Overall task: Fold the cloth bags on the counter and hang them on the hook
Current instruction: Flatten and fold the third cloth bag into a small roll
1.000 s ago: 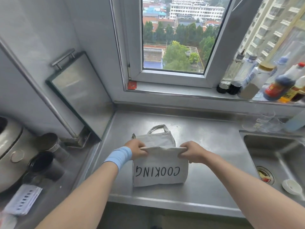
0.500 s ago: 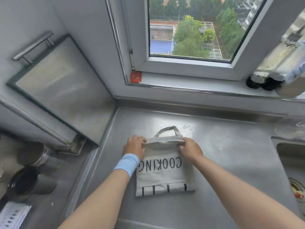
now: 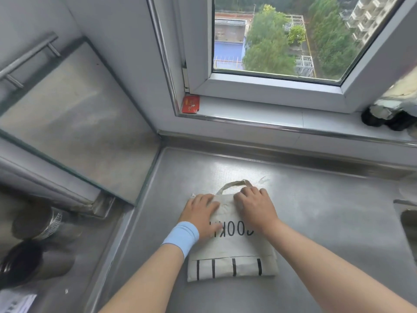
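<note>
Cloth bag lay folded on counter beneath both hands: left hand spread flat, right hand pressing alongside, fingers loosely bent by the handle.

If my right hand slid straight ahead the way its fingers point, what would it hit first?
Probably the bag's handle loop, lying just past the right hand; beyond that, only bare counter as far as I can see.
</note>
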